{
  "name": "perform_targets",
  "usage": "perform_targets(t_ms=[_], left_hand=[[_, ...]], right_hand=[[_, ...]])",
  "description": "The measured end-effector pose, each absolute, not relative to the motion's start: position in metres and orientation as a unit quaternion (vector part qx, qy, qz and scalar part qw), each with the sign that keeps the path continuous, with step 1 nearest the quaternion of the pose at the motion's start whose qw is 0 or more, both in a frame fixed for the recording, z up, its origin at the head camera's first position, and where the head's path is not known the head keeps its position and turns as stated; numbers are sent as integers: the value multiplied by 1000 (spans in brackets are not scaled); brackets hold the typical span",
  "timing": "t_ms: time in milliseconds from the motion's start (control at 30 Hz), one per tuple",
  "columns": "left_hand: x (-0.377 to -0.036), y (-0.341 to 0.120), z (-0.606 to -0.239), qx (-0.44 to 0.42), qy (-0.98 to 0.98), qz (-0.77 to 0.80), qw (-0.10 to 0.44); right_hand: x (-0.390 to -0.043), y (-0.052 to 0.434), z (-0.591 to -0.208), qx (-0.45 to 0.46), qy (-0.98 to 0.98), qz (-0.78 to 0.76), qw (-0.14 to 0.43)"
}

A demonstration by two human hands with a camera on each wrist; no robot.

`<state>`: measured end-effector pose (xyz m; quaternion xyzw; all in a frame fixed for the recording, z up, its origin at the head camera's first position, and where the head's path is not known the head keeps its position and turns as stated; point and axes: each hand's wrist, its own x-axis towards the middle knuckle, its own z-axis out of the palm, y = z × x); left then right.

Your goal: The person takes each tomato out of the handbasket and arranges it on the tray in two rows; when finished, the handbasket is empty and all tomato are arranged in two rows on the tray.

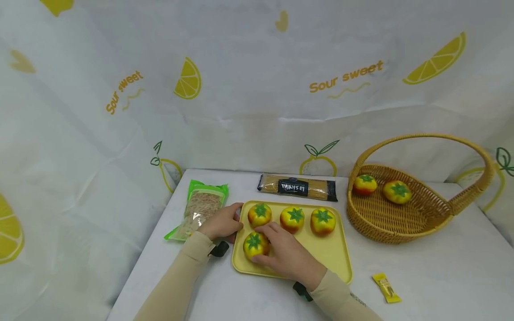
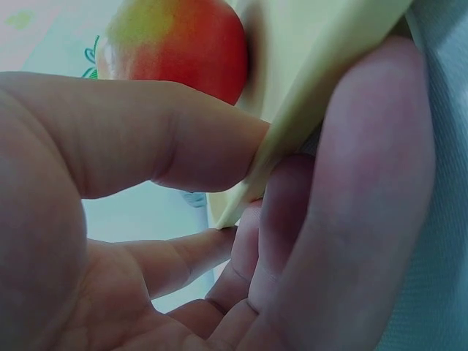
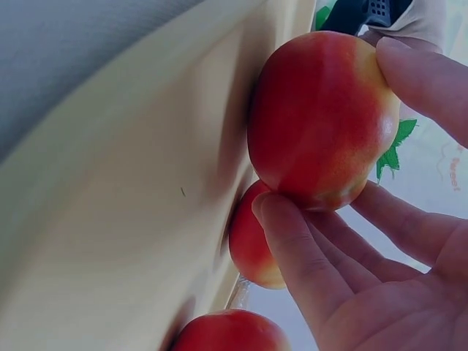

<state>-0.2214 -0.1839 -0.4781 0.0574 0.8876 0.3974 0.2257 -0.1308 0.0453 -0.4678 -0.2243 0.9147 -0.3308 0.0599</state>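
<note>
Gripping the near-left tomato (image 1: 254,244) on the yellow tray (image 1: 333,254), my right hand (image 1: 287,254) curls fingers around it, while my left hand (image 1: 222,223) pinches the tray's left edge steady. Lifting straight up should avoid bumping neighbouring tomatoes (image 1: 292,217).

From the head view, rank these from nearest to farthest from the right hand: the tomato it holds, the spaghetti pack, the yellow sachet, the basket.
1. Tomato, in the right hand, tray's front left.
2. Spaghetti pack, behind the tray.
3. Yellow sachet, front right; close to the pack's distance.
4. Basket, far right.
</note>
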Motion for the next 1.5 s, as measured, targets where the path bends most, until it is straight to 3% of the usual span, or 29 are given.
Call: perform_targets(t_ms=[1200, 1333, 1500], left_hand=[[-227, -169, -476, 80, 885, 398, 230], [-223, -176, -479, 69, 888, 393, 230], [-221, -184, -481, 58, 891, 388, 229]], right_hand=[[-127, 79, -439, -204, 920, -329, 51], [-130, 105, -428, -204, 925, -320, 14], [-136, 175, -401, -173, 951, -251, -47]])
